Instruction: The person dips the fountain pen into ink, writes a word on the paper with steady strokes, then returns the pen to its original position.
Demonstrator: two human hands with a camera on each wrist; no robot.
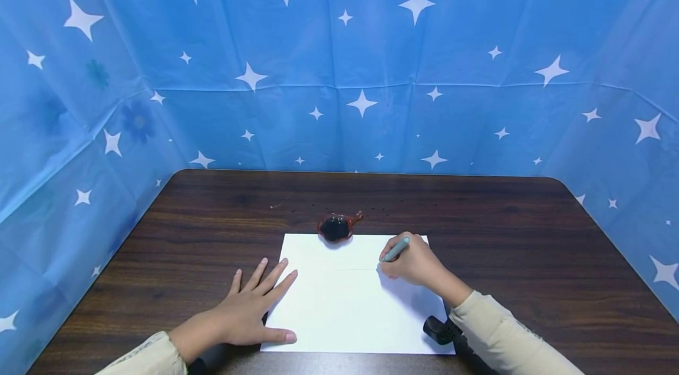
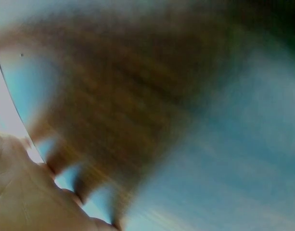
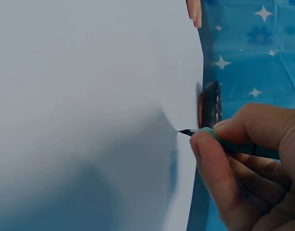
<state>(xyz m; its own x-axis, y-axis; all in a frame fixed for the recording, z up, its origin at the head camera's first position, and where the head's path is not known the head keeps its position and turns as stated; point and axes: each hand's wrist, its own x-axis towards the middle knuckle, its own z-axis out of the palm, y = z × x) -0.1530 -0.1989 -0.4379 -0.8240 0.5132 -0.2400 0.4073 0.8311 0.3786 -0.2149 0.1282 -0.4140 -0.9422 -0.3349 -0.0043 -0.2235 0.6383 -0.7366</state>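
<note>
A white sheet of paper (image 1: 339, 310) lies on the dark wooden table. My right hand (image 1: 416, 263) pinches a teal fountain pen (image 1: 396, 249) between thumb and fingers, over the paper's upper right part. In the right wrist view the pen's dark nib (image 3: 186, 132) points down at the sheet. A faint thin line (image 1: 355, 269) runs leftward from near the pen tip. My left hand (image 1: 246, 313) rests with spread fingers across the paper's left edge, its thumb on the sheet. At the top edge sits a small reddish see-through dish (image 1: 350, 220) of dark liquid.
Dark specks (image 1: 371, 207) lie on the table (image 1: 530, 233) behind the dish. A black wrist device (image 1: 440, 331) on the right arm hangs over the paper's lower right corner. Blue cloth with white stars (image 1: 329, 56) encloses the back and sides.
</note>
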